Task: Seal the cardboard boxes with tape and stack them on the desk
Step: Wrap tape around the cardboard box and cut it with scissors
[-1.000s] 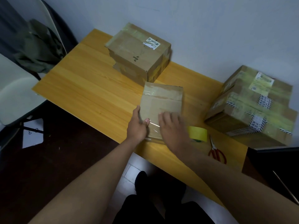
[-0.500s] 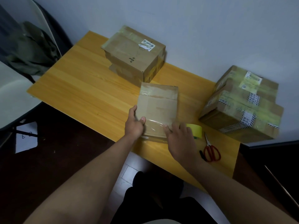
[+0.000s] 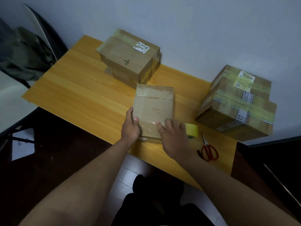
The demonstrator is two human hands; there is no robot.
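Observation:
A small flat cardboard box (image 3: 154,103) lies near the front edge of the wooden desk (image 3: 78,93), with clear tape across its near end. My left hand (image 3: 131,128) grips the box's near left edge, thumb on top. My right hand (image 3: 173,137) lies flat, fingers straight, pressing the tape on the near right part of the box. A yellow tape roll (image 3: 192,130) stands just right of my right hand. Red-handled scissors (image 3: 208,150) lie further right. A taped box stack (image 3: 130,57) stands at the back. Another taped stack (image 3: 237,103) stands at the right.
A white chair (image 3: 9,98) with a dark green garment (image 3: 24,54) draped on it stands left of the desk. The wall runs right behind the desk. A dark surface (image 3: 268,160) adjoins the desk's right end. My legs and foot show below the front edge.
My right hand slid across the tape at the box's near end, first toward the right edge, then back toward the middle. My left hand kept its grip on the left edge.

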